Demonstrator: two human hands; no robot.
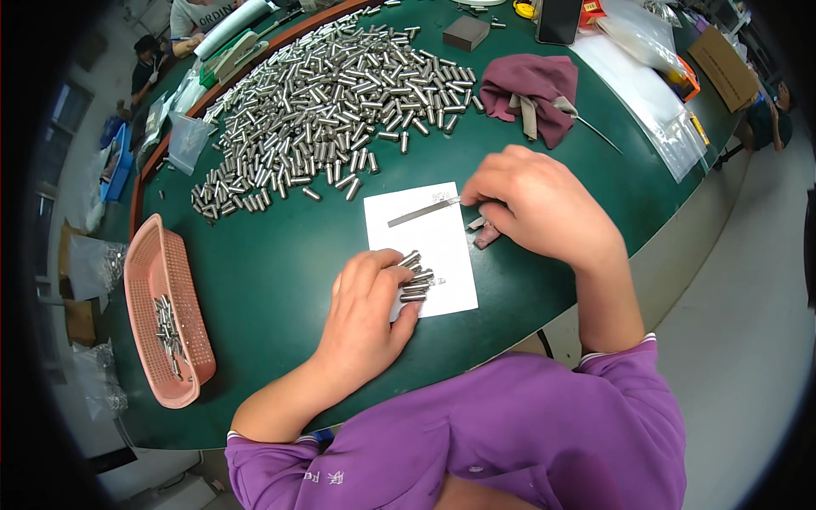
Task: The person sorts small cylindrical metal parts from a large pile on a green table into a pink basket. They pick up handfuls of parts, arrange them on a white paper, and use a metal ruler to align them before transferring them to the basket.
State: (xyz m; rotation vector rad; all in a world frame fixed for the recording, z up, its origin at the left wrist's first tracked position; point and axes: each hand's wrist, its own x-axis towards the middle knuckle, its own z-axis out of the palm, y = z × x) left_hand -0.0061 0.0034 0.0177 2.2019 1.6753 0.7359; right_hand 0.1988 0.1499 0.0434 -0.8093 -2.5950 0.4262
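Observation:
My left hand (353, 297) rests on a white sheet of paper (461, 289), fingers curled around several short metal pins (414, 296) lying side by side. My right hand (544, 204) is pinched at the light end of a flat dark-grey strip (416, 213), which resembles a file and lies over the upper part of the sheet. Under the right palm sits a small pinkish wrapped piece (487, 235), partly hidden by that hand. Beyond the paper spreads a large heap of similar shiny metal pins (340, 102).
A pink plastic basket (204, 361) with some pins stands at left. A maroon cloth (531, 85), a dark block (466, 33), a phone (558, 21) and plastic bags (671, 136) lie toward the far right. A brown raised rim (280, 41) borders the green table (280, 306). Other people sit beyond.

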